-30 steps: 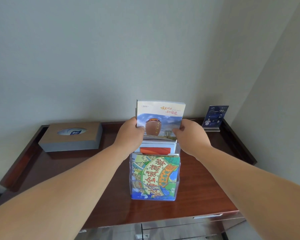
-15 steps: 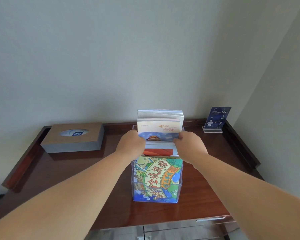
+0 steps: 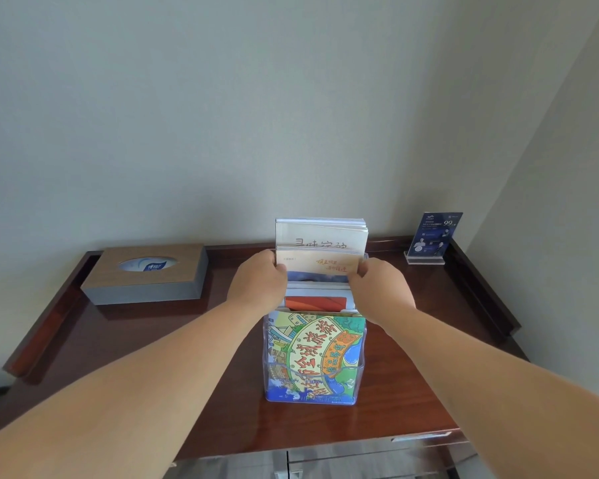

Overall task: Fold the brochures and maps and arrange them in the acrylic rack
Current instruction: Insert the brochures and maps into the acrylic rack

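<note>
Here, well off to the left of the left hand, a wooden tissue box is seen lying flat on the dark wooden table, apart from everything else. The left hand is held with its back towards the camera and its fingers curled in, and the left edge of a pale brochure is gripped by it. The brochure is held upright between the two hands, its lower part sunk into the rear pocket of the acrylic rack. Just behind it, above both hands, a second pale brochure with large grey lettering is stood in the same rear pocket. Below the knuckles and between the wrists, a red-and-white leaflet is seated in the middle pocket. Nearer than the hands, a brightly illustrated map is lodged in the front pocket, with the clear wall across its lower half. The right edge of the held brochure is pinched by the right hand, whose fingers are bent closed around the paper. Whether the thumbs are pressed on the front cannot be told. Beyond the right hand, further right by the wall, a small dark blue sign is propped in a clear stand.
</note>
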`<state>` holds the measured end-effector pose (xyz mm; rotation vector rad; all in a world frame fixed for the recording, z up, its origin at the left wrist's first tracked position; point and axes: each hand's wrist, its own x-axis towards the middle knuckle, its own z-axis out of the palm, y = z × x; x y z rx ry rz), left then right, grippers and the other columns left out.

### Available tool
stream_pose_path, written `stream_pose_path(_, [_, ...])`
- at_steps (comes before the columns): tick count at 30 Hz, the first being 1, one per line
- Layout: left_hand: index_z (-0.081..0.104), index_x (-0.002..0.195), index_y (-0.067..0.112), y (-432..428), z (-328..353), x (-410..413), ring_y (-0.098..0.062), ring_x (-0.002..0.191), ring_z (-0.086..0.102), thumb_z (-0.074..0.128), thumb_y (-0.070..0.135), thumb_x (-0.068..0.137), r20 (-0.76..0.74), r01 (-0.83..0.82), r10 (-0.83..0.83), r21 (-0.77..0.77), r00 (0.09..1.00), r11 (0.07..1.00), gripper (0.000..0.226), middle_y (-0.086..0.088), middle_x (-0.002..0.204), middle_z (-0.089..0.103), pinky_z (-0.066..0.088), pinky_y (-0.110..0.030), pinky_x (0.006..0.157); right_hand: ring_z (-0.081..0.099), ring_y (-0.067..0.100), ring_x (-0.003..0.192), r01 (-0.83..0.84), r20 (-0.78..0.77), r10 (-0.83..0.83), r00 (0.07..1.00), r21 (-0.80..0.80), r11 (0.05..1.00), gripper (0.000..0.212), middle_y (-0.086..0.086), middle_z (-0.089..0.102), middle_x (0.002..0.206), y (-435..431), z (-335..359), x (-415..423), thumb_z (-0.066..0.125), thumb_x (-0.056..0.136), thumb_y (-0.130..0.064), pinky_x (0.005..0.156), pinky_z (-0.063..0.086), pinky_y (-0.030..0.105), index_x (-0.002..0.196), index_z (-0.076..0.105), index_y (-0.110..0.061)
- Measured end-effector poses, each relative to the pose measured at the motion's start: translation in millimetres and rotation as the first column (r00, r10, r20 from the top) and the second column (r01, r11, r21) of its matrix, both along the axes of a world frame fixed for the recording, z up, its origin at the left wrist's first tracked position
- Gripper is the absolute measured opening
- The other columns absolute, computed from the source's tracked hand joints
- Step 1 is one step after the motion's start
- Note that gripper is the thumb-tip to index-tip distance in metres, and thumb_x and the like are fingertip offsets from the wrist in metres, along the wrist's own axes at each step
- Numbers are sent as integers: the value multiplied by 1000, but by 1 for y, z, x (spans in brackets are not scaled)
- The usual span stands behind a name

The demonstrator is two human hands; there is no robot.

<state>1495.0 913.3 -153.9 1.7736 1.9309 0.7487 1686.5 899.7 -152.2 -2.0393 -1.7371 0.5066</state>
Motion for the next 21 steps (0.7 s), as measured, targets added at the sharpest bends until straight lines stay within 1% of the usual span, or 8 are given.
stream_pose_path(5, [60,105,13,0,0,0,-20,86,56,43,23,99,-9,-25,25,-7,1000,1000,21,-4,111,66,39,-28,66,58,15,73,-1,5,1,1000,-65,998,29,2,60,92,4,5,-3,41,102,-22,50,39,18,124,57,-14])
stream_pose_path(7, [58,97,15,0,-1,-1,-20,83,55,44,23,99,-7,-29,29,-3,1000,1000,17,-4,105,65,37,-28,59,59,17,75,0,5,0,1000,-73,997,27,3,59,89,3,7,-2,42,101,-20,51,39,19,122,57,-13])
stream_pose_path(10, [58,97,14,0,-2,-1,-19,85,55,45,21,99,24,-29,29,5,999,1000,15,-1,102,63,36,-25,57,58,17,76,1,0,-1,1000,-76,997,26,2,57,87,3,8,-2,44,100,-17,52,39,19,122,57,-12])
stream_pose_path(13, [59,96,15,1,-3,-2,-18,84,54,46,19,98,27,-30,30,13,999,999,14,2,97,59,32,-21,53,55,15,68,10,12,-9,1000,-69,998,23,-1,53,77,3,8,-2,43,100,-18,47,35,19,115,58,-11])
stream_pose_path(15, [59,95,15,2,-2,-3,-15,78,54,47,19,96,21,-36,36,2,999,999,14,2,93,59,32,-23,52,52,12,62,18,11,-18,1000,-57,998,20,-3,50,69,3,7,-1,42,99,-19,46,33,20,105,60,-12])
stream_pose_path(17, [59,94,15,2,0,-5,-9,72,51,48,20,94,23,-61,61,-1,998,998,13,3,88,60,33,-25,52,50,10,59,52,-26,-53,998,-47,998,14,-4,50,68,2,7,2,45,98,-21,46,33,20,95,57,-14])
stream_pose_path(19, [60,92,16,3,3,-8,-8,72,51,47,18,93,40,-104,103,21,994,994,13,4,85,58,34,-24,52,55,13,66,116,-93,-118,989,-31,993,15,-1,55,75,3,8,5,47,97,-24,48,36,22,99,55,-11])
stream_pose_path(21, [63,88,12,4,6,-10,-17,77,57,45,13,90,60,-141,138,50,989,989,18,0,83,63,34,-25,52,60,18,75,149,-175,-151,973,-27,988,21,4,62,88,3,9,6,48,97,-27,50,40,23,108,53,-9])
